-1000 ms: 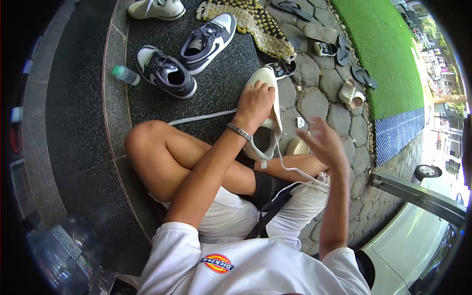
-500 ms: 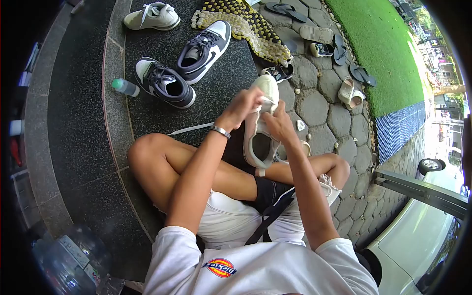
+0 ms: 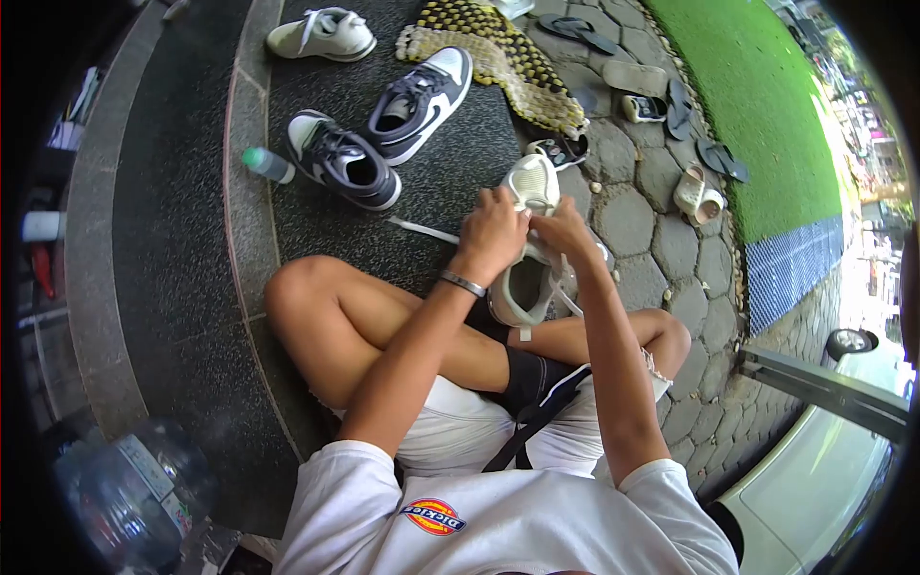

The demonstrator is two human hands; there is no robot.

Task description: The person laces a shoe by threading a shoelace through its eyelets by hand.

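An off-white sneaker [image 3: 533, 182] lies over my crossed legs, its toe pointing away from me and its heel opening towards me. My left hand [image 3: 492, 235] is closed at the left side of the lacing area, fingers pinched at the white shoelace [image 3: 425, 230], whose loose end trails out to the left. On the other side, my right hand [image 3: 567, 232] is closed around the sneaker's edge, its thumb close to the left one. More lace hangs loosely below the right hand. The fingertips and eyelets are partly hidden.
Black-and-white sneakers [image 3: 422, 103], a matching off-white sneaker [image 3: 323, 35] and a green-capped bottle [image 3: 268, 165] stand on the dark step. A woven mat [image 3: 498, 57] lies ahead. Sandals [image 3: 698, 196] sit on stone paving at right. Large water bottles [image 3: 125, 498] stand lower left.
My left hand has come down and closer to the right hand over the lacing. More lace now hangs at the sneaker's right side. The view has shifted slightly.
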